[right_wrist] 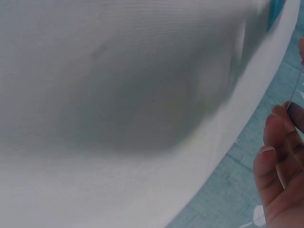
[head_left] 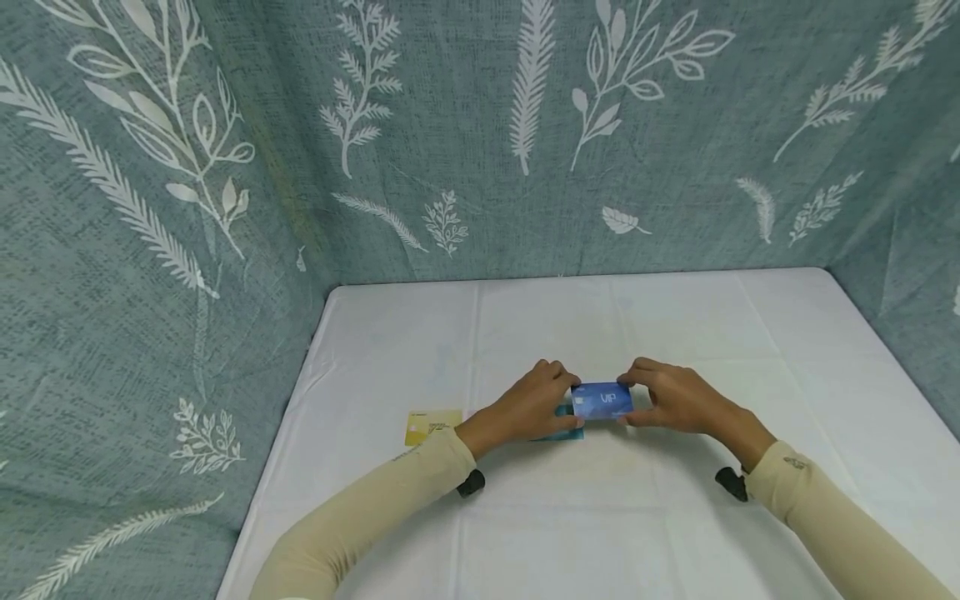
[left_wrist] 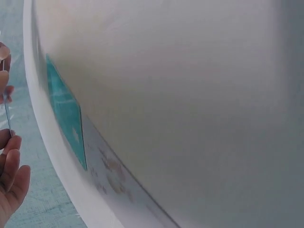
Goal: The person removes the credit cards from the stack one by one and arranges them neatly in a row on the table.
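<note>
Between both hands, a blue card (head_left: pixel 602 401) with "VIP" lettering and a pale chip mark is held up above the table. My left hand (head_left: pixel 534 405) pinches its left end, thumb below and fingers above. At the opposite end, my right hand (head_left: pixel 670 400) pinches the card in a similar way. Only the card's thin edge shows in the wrist views. A teal card (left_wrist: pixel 66 114) lies on the table below, partly hidden in the head view. Beside it is a pale grey card (left_wrist: pixel 116 175) with brown marks, visible in the left wrist view.
A yellow card (head_left: pixel 431 424) lies left of my left hand, partly covered by the sleeve. White cloth (head_left: pixel 555 533) covers the table. Patterned green-grey curtains (head_left: pixel 465 150) hang behind and at both sides. Dark wrist pieces (head_left: pixel 472 483) show under the forearms.
</note>
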Available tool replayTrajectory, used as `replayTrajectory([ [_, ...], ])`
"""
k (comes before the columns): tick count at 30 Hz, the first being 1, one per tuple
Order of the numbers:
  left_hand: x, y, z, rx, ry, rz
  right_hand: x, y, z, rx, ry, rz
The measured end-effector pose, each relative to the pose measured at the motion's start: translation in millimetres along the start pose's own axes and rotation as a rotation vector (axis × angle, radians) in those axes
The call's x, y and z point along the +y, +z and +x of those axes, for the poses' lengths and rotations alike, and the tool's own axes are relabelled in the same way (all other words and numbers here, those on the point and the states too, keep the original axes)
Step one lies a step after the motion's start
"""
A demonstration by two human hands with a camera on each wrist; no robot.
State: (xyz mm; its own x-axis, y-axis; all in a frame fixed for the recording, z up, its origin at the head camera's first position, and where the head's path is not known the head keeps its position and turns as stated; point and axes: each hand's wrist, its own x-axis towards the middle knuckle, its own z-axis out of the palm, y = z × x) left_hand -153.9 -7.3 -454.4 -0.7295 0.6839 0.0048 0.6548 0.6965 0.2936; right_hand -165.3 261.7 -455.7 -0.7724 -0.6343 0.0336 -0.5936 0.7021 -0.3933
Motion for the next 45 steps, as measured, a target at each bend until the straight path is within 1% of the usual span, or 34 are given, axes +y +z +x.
replayTrajectory([
  [3,2.3,1.7,1.1,-0.013,-0.007,0.002,1.5,1.5,-2.3,-0.004,0.0,0.005],
  [6,3.6,3.9,1.7,-0.023,-0.01,-0.015,2.4,2.6,-4.6,-0.01,0.003,0.005],
  [10,3.9,6.9,2.4,-0.016,-0.005,-0.034,2.9,3.0,-6.9,0.0,0.0,0.0],
  [16,4.4,8.8,3.7,-0.006,0.0,-0.013,3.6,3.1,-7.8,0.002,-0.009,-0.001],
  [20,5.8,8.0,3.2,-0.003,-0.004,-0.017,3.3,3.0,-7.4,-0.002,-0.006,-0.004],
  [28,7.4,11.4,2.1,-0.022,-0.019,-0.006,3.0,7.4,-8.5,-0.011,0.0,-0.002],
  [32,9.0,11.2,1.9,-0.016,-0.014,-0.007,3.7,8.4,-9.6,-0.004,-0.01,-0.004],
  [36,10.0,11.7,3.1,-0.007,-0.007,-0.011,5.6,8.6,-11.2,0.008,-0.019,-0.009],
  [39,10.1,13.6,4.5,-0.013,-0.009,-0.009,6.9,9.3,-12.7,0.013,-0.018,-0.009],
  [45,11.6,18.6,8.0,-0.018,-0.009,-0.008,10.4,10.7,-16.7,-0.001,0.003,-0.012],
])
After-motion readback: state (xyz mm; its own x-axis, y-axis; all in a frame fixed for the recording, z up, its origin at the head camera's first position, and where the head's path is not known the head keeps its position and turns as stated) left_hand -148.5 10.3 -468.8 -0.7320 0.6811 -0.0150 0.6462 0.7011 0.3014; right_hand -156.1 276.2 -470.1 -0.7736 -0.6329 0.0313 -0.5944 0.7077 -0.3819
